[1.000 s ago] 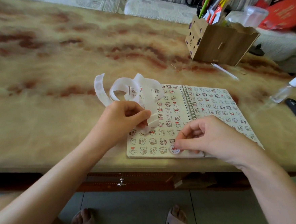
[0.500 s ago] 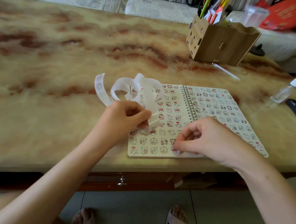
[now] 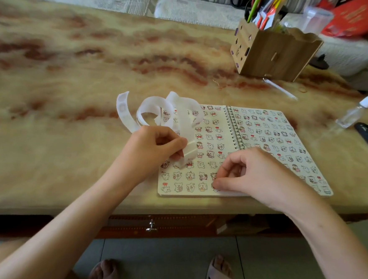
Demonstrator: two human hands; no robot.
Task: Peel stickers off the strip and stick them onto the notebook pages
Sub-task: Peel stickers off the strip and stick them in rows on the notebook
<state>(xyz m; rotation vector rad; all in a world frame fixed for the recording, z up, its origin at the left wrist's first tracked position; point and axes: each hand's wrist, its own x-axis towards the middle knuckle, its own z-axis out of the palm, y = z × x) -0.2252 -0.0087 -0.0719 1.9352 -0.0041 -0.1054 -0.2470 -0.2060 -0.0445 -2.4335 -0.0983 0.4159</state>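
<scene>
- Your left hand (image 3: pixel 154 146) pinches the free end of the strip (image 3: pixel 157 107) between thumb and fingers, just above the notebook's (image 3: pixel 196 195) left page. The rest of the strip curls in loose loops over the notebook's far left corner.
- Your right hand (image 3: pixel 257 172) is curled. Its thumb and forefinger tips are drawn together and pressed on the bottom row of that left page, by the notebook's near edge. Whether a sticker lies under them is hidden.
- This looks like the pressing-down step. Rub with the flat of the fingertip from the sticker's middle outward, and line it up with the row beside it.
- Hold the strip end lifted off the notebook so no exposed glue catches the page.
- The strip is thin, translucent white backing, springy enough to coil.
- The notebook's pages are matte cream paper, packed with rows of small cartoon stickers, and a wire spiral (image 3: pixel 235 127) runs down its middle.
- The table (image 3: pixel 73 88) under the notebook is smooth, with a marbled tan and rust pattern.
</scene>
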